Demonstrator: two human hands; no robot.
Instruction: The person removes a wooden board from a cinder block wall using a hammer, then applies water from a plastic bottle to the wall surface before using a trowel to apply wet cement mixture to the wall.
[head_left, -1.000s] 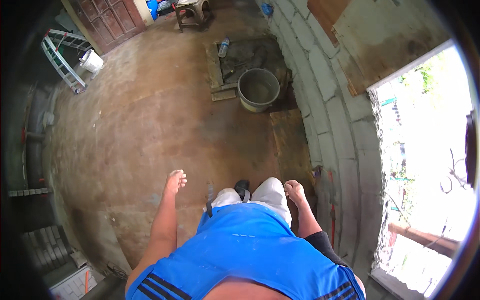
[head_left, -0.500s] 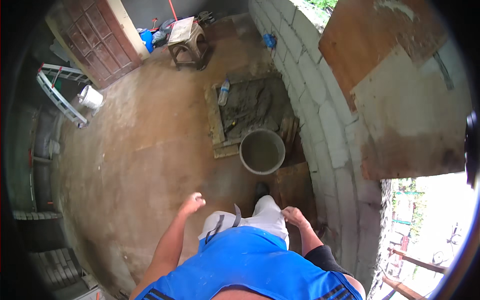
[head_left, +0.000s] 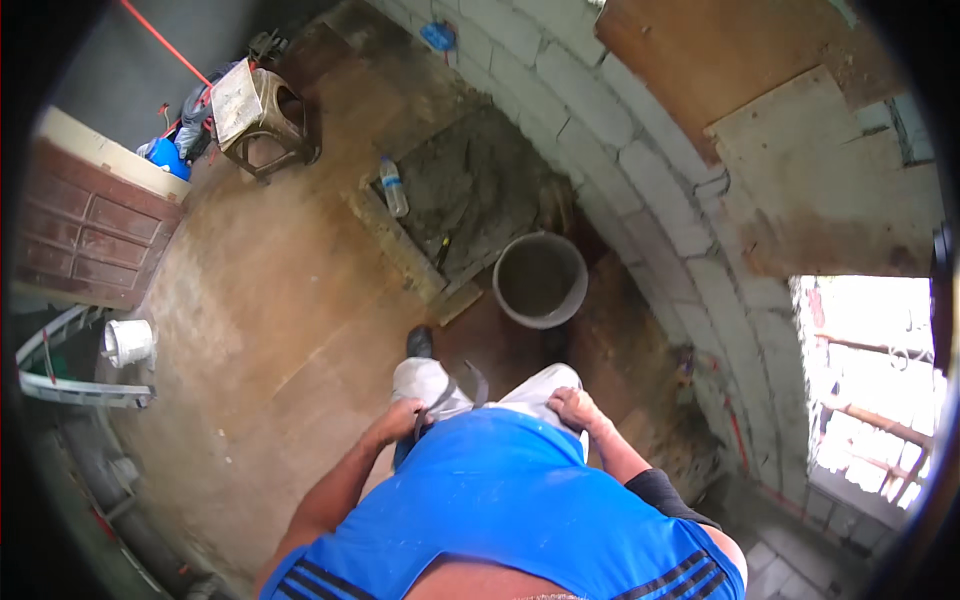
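Observation:
My left hand [head_left: 404, 416] is closed at the left thigh of my white trousers [head_left: 428, 378], its fingers curled against the cloth. On the right thigh, my right hand [head_left: 576, 408] pinches a fold of the same trousers. A dark strap [head_left: 478, 384] hangs loose at the waist, below the blue shirt [head_left: 490, 480]. My dark shoe [head_left: 420, 342] shows ahead of the left leg. Beyond my right leg stands a round grey bucket [head_left: 540, 280], apart from both hands. What lies in its shadowed inside is hard to tell.
A wood-framed patch of wet grey mortar [head_left: 470, 165] lies ahead, with a plastic bottle [head_left: 393, 186] and a small yellow-handled tool [head_left: 443, 250]. A block wall [head_left: 640, 170] runs along the right. Leftward are a stool [head_left: 270, 130], a white pail [head_left: 128, 343] and a ladder [head_left: 90, 392].
My left hand has come in from the side to my trousers; my right hand stays on them. My left foot has come forward, and the view has turned right.

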